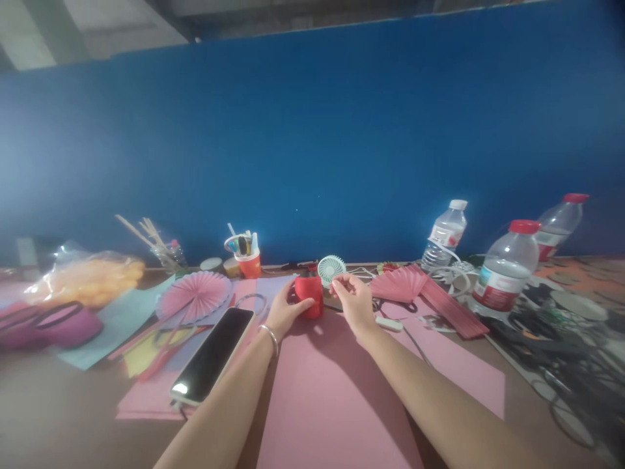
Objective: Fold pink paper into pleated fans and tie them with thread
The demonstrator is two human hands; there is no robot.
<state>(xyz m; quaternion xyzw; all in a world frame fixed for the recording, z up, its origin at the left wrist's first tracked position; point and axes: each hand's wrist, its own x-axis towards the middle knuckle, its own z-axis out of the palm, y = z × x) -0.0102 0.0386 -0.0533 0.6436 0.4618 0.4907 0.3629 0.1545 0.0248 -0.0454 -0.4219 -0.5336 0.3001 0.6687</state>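
My left hand (284, 314), with a bangle on its wrist, is wrapped round a small red cup-shaped object (311, 299) with a dark top. I cannot make out its exact kind. To the right of it, my right hand (355, 303) is raised with thumb and fingertips pinched together. Whatever may be between those fingertips is too small to name. Below both hands lies a large pink sheet of paper (336, 397). A small pale-green fan (331, 268) stands just behind, between the hands.
Left are a phone (215, 355), a pink pleated paper rosette (195, 296), a cup of pens (249, 264) and a bag of yellow pieces (92, 277). Right are folded pink paper (452, 306), plastic bottles (508, 273) and tangled cables (561, 365). A blue partition (312, 143) stands behind.
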